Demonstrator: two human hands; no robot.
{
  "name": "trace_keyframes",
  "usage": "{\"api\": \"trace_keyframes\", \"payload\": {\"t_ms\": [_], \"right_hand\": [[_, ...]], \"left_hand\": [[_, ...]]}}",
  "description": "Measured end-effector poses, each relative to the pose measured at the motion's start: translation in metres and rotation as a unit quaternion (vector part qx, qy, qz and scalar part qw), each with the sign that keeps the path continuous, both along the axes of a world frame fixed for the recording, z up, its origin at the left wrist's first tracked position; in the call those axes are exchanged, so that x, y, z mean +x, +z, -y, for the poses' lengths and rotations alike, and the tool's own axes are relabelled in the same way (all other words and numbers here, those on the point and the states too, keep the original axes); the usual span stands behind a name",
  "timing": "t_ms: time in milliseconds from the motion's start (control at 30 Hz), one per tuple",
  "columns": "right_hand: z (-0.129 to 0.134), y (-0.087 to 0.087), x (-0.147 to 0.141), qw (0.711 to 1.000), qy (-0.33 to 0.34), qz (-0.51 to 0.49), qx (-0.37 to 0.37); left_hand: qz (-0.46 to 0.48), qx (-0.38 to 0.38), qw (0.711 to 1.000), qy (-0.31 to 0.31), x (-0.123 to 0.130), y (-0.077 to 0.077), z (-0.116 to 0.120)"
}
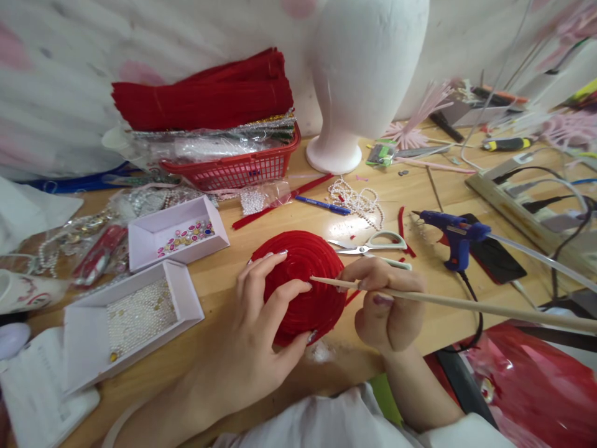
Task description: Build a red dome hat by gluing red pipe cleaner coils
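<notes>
A round red coil [321, 311], which looks wound from fuzzy chenille stems, is on the wooden table in front of me. My left hand [263, 311] grips it from the left, the thumb at its near edge and the fingers over its top. Pinched in my right hand [392, 305] is a long, thin wooden stick [466, 305]. The stick's pointed tip meets the coil's upper face near the middle, close to my left index fingertip. Whether anything tiny sits on that tip is too small to tell. Scissors [373, 244] with pale handles lie just behind the coil.
Left are white boxes of coloured gems [186, 239] and pearl beads [140, 311]. Behind stand a red basket [237, 171] with red chenille stems [205, 93] and a white foam head [364, 74]. A blue glue gun [454, 230], phone [497, 255] and power strip [527, 218] are right.
</notes>
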State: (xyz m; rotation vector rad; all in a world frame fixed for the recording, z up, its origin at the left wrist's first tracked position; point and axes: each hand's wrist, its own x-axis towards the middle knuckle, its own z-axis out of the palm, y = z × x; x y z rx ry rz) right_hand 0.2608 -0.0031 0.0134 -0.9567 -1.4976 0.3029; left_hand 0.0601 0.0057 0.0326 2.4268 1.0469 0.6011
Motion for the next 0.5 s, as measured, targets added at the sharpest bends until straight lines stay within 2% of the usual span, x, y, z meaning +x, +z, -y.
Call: {"api": "trace_keyframes", "payload": {"t_ms": [367,500], "right_hand": [[0.0015,-0.0036,-0.0018,0.999,-0.004,-0.053,-0.004],[0.0012,-0.0059,-0.0023,0.998,-0.009,-0.065,0.015]], "left_hand": [[0.015,-0.007,1.0,0.005,0.0009,-0.0003,0.0009],[0.012,-0.004,1.0,0.003,0.001,-0.0011,0.0]]}}
